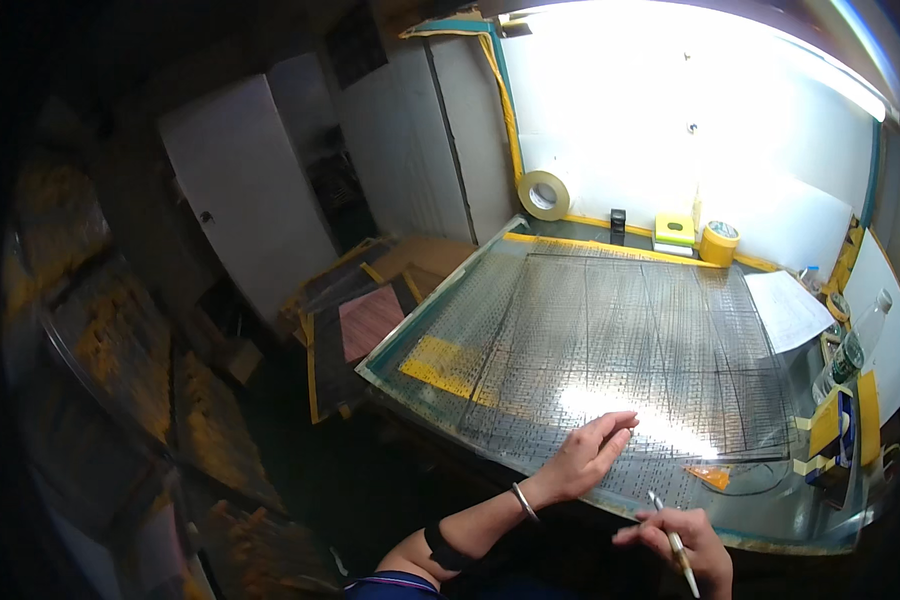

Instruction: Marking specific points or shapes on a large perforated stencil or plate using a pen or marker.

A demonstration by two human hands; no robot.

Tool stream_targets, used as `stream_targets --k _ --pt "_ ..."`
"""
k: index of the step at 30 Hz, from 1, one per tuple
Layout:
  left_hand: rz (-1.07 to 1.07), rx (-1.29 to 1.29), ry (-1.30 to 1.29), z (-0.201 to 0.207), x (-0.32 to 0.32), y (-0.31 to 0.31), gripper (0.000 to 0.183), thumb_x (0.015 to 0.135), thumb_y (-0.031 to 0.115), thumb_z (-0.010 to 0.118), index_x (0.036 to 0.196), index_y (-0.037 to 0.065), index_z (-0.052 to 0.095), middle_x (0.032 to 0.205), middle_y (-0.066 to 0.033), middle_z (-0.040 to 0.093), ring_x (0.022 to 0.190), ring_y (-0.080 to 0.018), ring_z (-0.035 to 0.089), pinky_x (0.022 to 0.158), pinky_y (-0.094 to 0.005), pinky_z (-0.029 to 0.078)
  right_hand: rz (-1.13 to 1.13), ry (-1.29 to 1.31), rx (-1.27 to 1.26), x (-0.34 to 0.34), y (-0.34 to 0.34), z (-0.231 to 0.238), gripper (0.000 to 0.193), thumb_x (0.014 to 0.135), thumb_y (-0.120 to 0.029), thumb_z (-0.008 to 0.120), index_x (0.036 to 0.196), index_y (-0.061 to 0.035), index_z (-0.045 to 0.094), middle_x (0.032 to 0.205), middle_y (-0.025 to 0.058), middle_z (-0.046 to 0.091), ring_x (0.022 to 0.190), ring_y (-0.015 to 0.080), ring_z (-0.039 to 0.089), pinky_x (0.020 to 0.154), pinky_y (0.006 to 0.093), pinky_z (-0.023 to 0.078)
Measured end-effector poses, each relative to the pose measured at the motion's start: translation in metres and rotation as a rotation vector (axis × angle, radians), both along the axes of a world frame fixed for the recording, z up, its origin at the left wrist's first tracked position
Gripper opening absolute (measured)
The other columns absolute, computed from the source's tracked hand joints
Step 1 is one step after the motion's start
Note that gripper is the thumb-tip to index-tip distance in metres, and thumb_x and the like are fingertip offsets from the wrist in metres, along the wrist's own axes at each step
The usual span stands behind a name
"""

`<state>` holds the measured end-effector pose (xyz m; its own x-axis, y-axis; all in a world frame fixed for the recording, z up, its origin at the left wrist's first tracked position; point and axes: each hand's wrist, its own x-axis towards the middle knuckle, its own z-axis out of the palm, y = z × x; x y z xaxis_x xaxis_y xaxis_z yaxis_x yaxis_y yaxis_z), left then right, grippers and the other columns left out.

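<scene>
A large clear sheet (610, 330), printed all over with fine dark marks and crossed by dark lines, lies on the glass-topped table. My left hand (585, 460) is over its near edge, fingers stretched out and holding nothing; whether it touches the sheet I cannot tell. Close to the table's front edge, my right hand (695, 545) grips a slim pen-like tool (678, 548) with a silvery tip and a pale handle. The tip points up and away from me; its exact kind is unclear. An orange scrap (710, 476) lies just beyond that hand.
Along the back stand a tape roll (544, 195), a black object (618, 224), a yellow-green box (674, 232) and a yellow tape roll (719, 243). At right are a paper (788, 311), a clear bottle (847, 358) and a yellow-and-blue box (832, 430). A bright white panel (610, 110) rises behind.
</scene>
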<state>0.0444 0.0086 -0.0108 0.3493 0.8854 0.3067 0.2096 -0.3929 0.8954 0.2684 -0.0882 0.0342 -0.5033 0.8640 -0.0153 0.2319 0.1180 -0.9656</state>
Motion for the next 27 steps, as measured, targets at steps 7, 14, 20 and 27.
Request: stream_targets --k 7,14,20,27 --pt "-0.006 0.218 0.136 -0.005 0.006 0.0 0.029 0.1 0.018 0.057 0.123 0.001 0.063 0.12 -0.0175 0.066 0.113 -0.0327 0.063 0.099 -0.0399 0.049 -0.603 0.146 0.269 -0.01 -0.018 -0.003 0.014 0.1 -0.011 0.057 0.1 0.0005 0.066 0.107 0.0162 0.074 0.111 0.0232 0.067 0.099 0.0362 0.048" --pt "0.004 0.242 0.167 -0.01 0.005 -0.001 0.026 0.099 0.017 0.059 0.12 0.002 0.065 0.122 -0.0161 0.067 0.118 -0.0312 0.061 0.102 -0.0406 0.048 -0.099 -0.025 0.215 0.003 0.002 -0.019 0.013 0.097 -0.011 0.063 0.097 0.0012 0.068 0.091 0.0135 0.076 0.086 0.0214 0.073 0.097 0.0391 0.051" --pt "-0.005 0.275 0.209 -0.006 0.007 -0.003 0.023 0.098 0.016 0.061 0.114 0.002 0.068 0.123 -0.0154 0.067 0.117 -0.0316 0.062 0.102 -0.0413 0.047 -0.417 0.111 0.178 0.013 -0.002 -0.026 0.017 0.1 -0.011 0.06 0.096 0.0039 0.067 0.092 0.0164 0.076 0.096 0.0224 0.072 0.091 0.0328 0.053" --pt "-0.012 0.331 0.235 -0.009 0.008 -0.001 0.021 0.097 0.014 0.061 0.111 0.002 0.07 0.123 -0.0152 0.067 0.118 -0.0313 0.06 0.102 -0.0417 0.046 -0.073 -0.06 0.395 0.009 0.004 -0.017 0.015 0.092 -0.008 0.067 0.104 -0.0002 0.07 0.107 0.0123 0.075 0.108 0.0265 0.07 0.104 0.0389 0.046"
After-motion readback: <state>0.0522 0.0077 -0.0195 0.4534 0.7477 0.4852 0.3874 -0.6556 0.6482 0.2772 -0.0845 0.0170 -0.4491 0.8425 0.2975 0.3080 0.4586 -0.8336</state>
